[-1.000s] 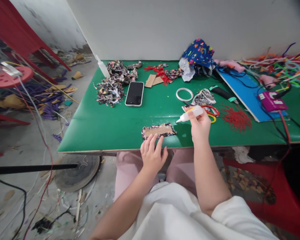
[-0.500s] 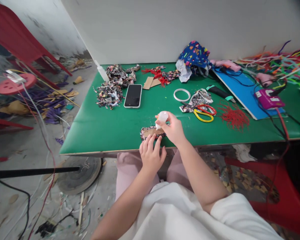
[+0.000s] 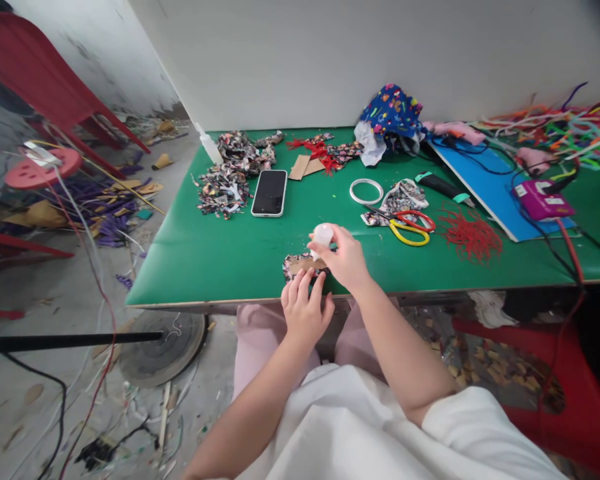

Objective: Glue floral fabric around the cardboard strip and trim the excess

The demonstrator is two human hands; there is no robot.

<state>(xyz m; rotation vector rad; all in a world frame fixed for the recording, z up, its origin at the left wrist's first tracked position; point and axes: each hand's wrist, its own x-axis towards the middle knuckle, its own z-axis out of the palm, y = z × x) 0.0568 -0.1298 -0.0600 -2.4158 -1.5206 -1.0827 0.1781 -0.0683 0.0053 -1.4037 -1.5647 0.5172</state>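
Observation:
A small cardboard strip edged with patterned cloth [image 3: 300,265] lies near the front edge of the green table [image 3: 205,267]. Stretched fingers of my left hand [image 3: 306,310] rest on its near side, pressing it flat. My right hand [image 3: 344,257] grips a white squeeze bottle [image 3: 323,235], tipped nozzle-down over the strip; whether the nozzle touches it I cannot tell. Scissors [image 3: 410,227] with red and yellow handles lie to the right, by a folded patterned cloth piece [image 3: 405,195].
Beyond my hands lie a phone [image 3: 269,193], patterned cloth scraps [image 3: 227,190], cardboard pieces [image 3: 306,167] and a white ring [image 3: 366,191]. A second bottle [image 3: 210,145] leans at the back left. On the right are a cutter [image 3: 443,188], red threads [image 3: 470,233] and a blue board [image 3: 485,190].
The bottle in my right hand has shifted slightly left along the strip. My left hand stays on the strip. The whole view has moved a little.

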